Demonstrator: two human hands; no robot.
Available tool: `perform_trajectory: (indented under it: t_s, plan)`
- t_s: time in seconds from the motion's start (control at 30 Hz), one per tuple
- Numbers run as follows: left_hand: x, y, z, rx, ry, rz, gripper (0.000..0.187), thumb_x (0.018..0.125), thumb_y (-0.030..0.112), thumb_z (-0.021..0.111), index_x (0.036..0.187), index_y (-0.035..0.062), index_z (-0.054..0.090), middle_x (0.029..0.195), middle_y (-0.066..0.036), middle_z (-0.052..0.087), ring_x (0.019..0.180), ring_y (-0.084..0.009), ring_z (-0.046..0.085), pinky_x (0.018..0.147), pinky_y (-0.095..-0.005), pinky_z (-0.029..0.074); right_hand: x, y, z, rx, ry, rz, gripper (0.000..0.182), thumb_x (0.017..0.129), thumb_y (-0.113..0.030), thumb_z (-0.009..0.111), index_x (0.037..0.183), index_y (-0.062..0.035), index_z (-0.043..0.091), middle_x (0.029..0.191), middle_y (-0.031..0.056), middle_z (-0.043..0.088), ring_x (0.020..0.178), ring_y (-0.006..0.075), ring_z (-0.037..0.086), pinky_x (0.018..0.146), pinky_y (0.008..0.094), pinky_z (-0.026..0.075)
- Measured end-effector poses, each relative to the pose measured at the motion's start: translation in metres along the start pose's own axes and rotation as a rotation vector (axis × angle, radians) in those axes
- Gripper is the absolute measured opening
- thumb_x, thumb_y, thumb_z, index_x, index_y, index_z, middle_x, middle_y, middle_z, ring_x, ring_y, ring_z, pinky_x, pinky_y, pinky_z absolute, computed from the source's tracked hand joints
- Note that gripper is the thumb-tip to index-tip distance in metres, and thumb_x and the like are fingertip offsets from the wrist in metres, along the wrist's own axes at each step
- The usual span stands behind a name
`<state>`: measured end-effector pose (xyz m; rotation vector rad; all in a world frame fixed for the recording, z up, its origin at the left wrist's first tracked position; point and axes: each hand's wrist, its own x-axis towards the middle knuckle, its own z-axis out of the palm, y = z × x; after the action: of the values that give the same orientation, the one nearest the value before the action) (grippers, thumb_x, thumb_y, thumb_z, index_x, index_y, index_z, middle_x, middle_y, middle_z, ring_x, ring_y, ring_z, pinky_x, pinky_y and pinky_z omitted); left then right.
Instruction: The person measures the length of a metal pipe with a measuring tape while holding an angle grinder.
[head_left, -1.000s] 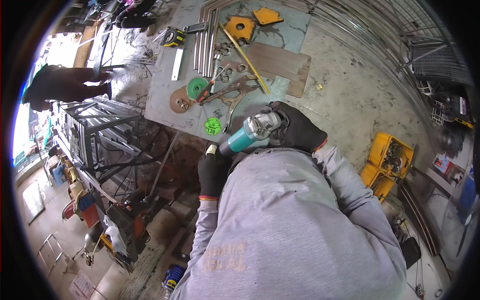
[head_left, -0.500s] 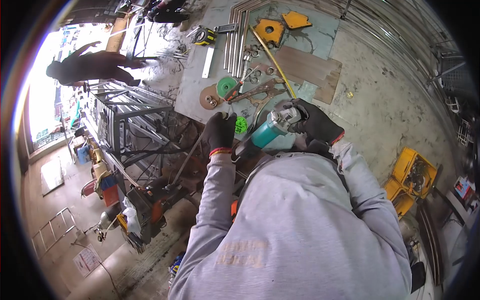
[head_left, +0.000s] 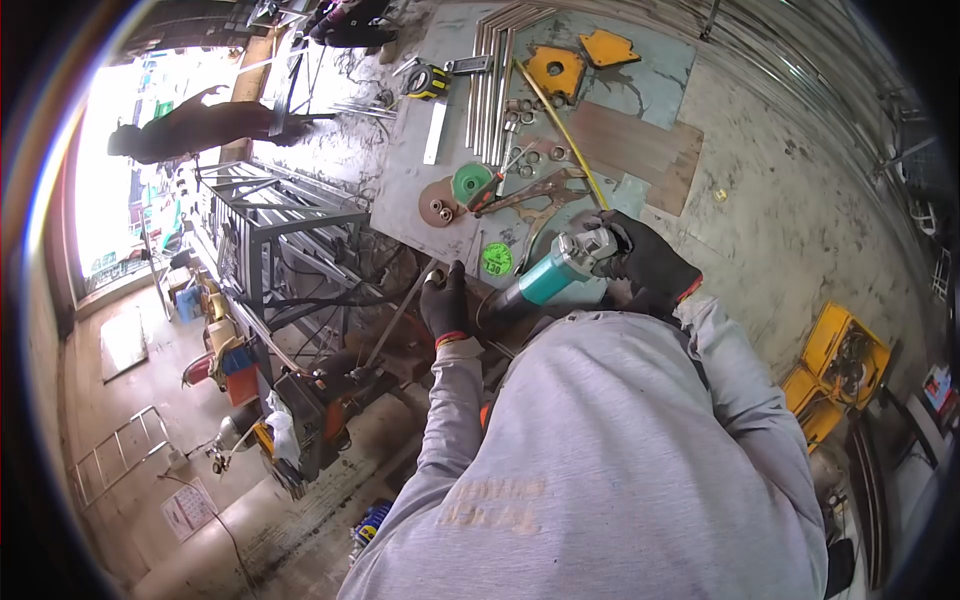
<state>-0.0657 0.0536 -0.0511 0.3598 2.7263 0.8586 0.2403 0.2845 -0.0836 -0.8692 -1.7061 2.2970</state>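
Note:
My right hand (head_left: 645,262), in a dark glove, is closed around the head end of a teal angle grinder (head_left: 548,278). My left hand (head_left: 444,303), also gloved, is closed near the table's edge, its fingers round something small I cannot make out. Between the hands lies a round green label (head_left: 496,259) on the metal table (head_left: 410,205). Beyond it are a green disc (head_left: 471,182), a brown disc (head_left: 437,203) with small rings on it, and a rusty clamp (head_left: 540,190). A yellow measuring strip (head_left: 565,135) runs toward my right hand.
Steel tubes (head_left: 490,95), a tape measure (head_left: 426,81) and yellow magnets (head_left: 555,70) lie farther up the table. A metal frame (head_left: 290,225) stands left. A person (head_left: 200,130) is at the upper left. An open yellow case (head_left: 835,365) sits at right.
The whole view has shifted, so the table items appear farther right and slightly lower. My left hand has moved down, away from the green label. The person at the upper left has changed pose.

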Motion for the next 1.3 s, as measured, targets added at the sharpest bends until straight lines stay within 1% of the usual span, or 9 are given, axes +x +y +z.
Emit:
perform_trajectory:
  t_s: [0.1,0.2,0.37,0.57,0.63,0.7,1.0,1.17,1.3]
  plan:
    - [0.011,-0.007,0.012,-0.008,-0.025,0.046,0.058,0.091,0.035,0.087,0.125,-0.0084,0.072,0.104,-0.017,0.083,0.096,-0.0253,0.078,0.083,-0.0398,0.057,0.000,-0.003,-0.002,-0.015,-0.022,-0.047,0.077,0.090,0.003,0.087,0.158,-0.0039,0.052,0.143,0.0076,0.070,0.133,0.0177,0.064,0.113,0.0325,0.053]
    - [0.002,0.025,0.019,0.213,-0.140,0.077,0.071,0.085,0.038,0.089,0.138,-0.0051,0.068,0.099,-0.023,0.080,0.095,-0.0359,0.079,0.085,-0.0437,0.058,-0.001,-0.014,-0.002,0.007,-0.077,-0.074,0.076,0.091,0.003,0.087,0.158,-0.0044,0.052,0.143,0.0078,0.070,0.132,0.0172,0.064,0.111,0.0321,0.054]
    - [0.003,0.020,0.011,0.398,-0.158,0.104,0.067,0.087,0.039,0.083,0.140,0.0015,0.068,0.117,-0.028,0.079,0.113,-0.0443,0.076,0.093,-0.0506,0.060,-0.017,-0.030,0.002,-0.055,-0.003,-0.132,0.072,0.091,0.001,0.086,0.156,-0.0041,0.054,0.145,0.0105,0.068,0.136,0.0200,0.064,0.117,0.0355,0.050]
    - [0.048,-0.007,-0.019,0.671,-0.362,0.366,0.048,0.091,0.031,0.082,0.129,0.0013,0.075,0.103,-0.023,0.082,0.092,-0.0388,0.080,0.080,-0.0487,0.063,-0.011,-0.019,-0.002,0.063,-0.034,-0.119,0.077,0.084,0.002,0.091,0.153,-0.0068,0.057,0.142,0.0094,0.071,0.132,0.0212,0.066,0.116,0.0349,0.052]
    - [0.050,0.008,-0.031,-0.320,-0.634,-0.282,0.035,0.097,0.020,0.080,0.124,-0.0013,0.076,0.090,-0.014,0.081,0.077,-0.0253,0.078,0.067,-0.0360,0.059,-0.013,-0.022,-0.002,0.042,-0.031,-0.136,0.076,0.082,0.003,0.092,0.150,-0.0069,0.059,0.139,0.0092,0.072,0.130,0.0211,0.067,0.114,0.0355,0.053]
    - [0.034,0.041,-0.037,-0.508,-0.709,-0.325,0.023,0.102,0.011,0.076,0.120,-0.0034,0.076,0.093,-0.007,0.079,0.079,-0.0140,0.073,0.068,-0.0251,0.055,-0.016,-0.026,-0.002,0.020,-0.008,-0.140,0.076,0.082,0.003,0.092,0.150,-0.0072,0.059,0.139,0.0091,0.072,0.130,0.0213,0.067,0.114,0.0357,0.053]
    - [-0.023,0.179,-0.006,-0.434,-0.848,0.107,0.032,0.106,0.017,0.071,0.128,-0.0050,0.074,0.100,-0.008,0.077,0.090,-0.0158,0.074,0.087,-0.0312,0.058,-0.010,-0.016,-0.004,0.133,-0.060,-0.162,0.074,0.083,0.004,0.089,0.150,-0.0084,0.060,0.135,0.0072,0.071,0.126,0.0191,0.066,0.111,0.0358,0.054]
    - [-0.021,0.197,0.024,-0.218,-1.064,0.466,0.024,0.105,0.011,0.066,0.118,-0.0052,0.078,0.108,-0.008,0.080,0.101,-0.0180,0.076,0.093,-0.0328,0.059,0.000,0.000,-0.001,0.203,-0.081,-0.164,0.070,0.085,0.004,0.087,0.149,-0.0084,0.060,0.131,0.0062,0.070,0.121,0.0181,0.066,0.108,0.0363,0.055]
    - [-0.018,0.187,0.038,-0.225,-1.049,0.468,0.019,0.101,0.009,0.072,0.112,-0.0040,0.080,0.104,-0.006,0.081,0.098,-0.0127,0.074,0.090,-0.0296,0.058,0.003,0.006,-0.001,0.135,-0.083,-0.216,0.068,0.086,0.003,0.087,0.148,-0.0081,0.060,0.130,0.0062,0.070,0.120,0.0176,0.066,0.106,0.0370,0.056]
